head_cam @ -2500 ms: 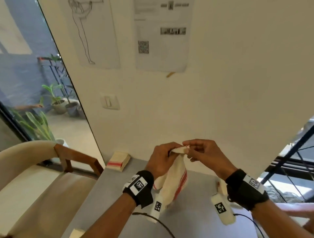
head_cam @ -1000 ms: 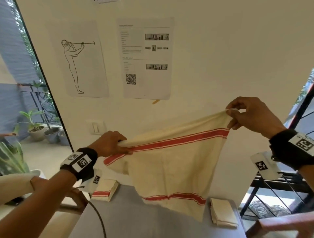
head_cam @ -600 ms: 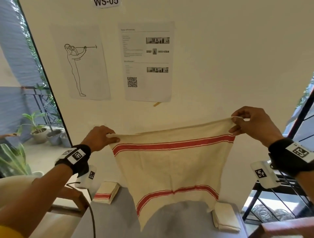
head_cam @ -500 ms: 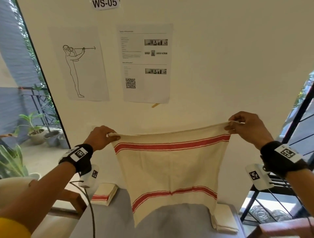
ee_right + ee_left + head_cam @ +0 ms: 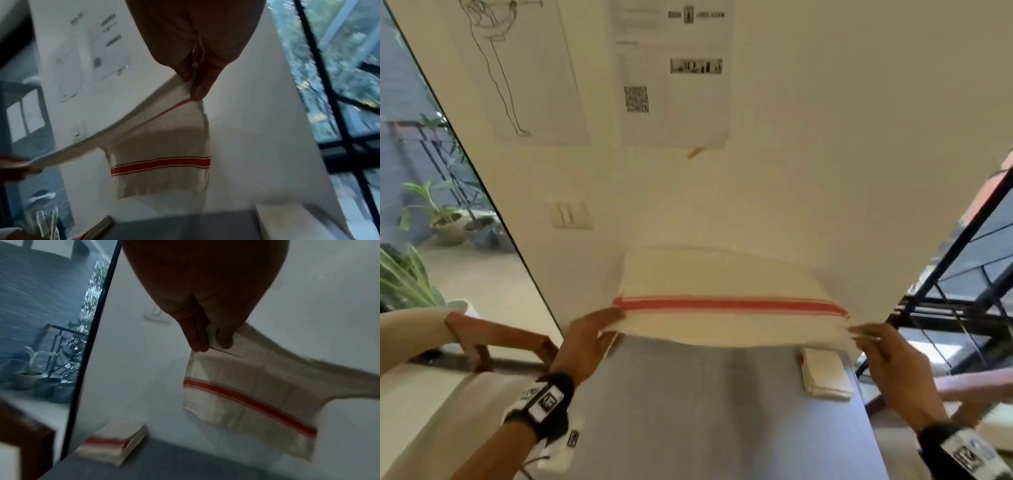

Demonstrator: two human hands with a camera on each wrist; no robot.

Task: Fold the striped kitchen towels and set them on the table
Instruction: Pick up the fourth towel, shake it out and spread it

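A cream towel with red stripes [image 5: 722,294] stretches flat between my hands above the far end of the grey table [image 5: 705,411]. My left hand [image 5: 589,339] pinches its near left corner; in the left wrist view the fingers [image 5: 197,337] and thumb clamp the towel's [image 5: 246,386] edge. My right hand [image 5: 883,356] pinches the near right corner, and the right wrist view shows the towel [image 5: 164,162] hanging below the fingers [image 5: 199,87], its far part drooping toward the wall.
A folded striped towel [image 5: 111,446] lies at the table's far left corner, and a folded cream towel [image 5: 825,373] at the far right. A wooden-armed chair [image 5: 493,339] stands left of the table. The wall with papers is close behind.
My hands have dropped from chest height to just above the table and swung the hanging towel forward, so it now lies nearly level instead of hanging straight down.
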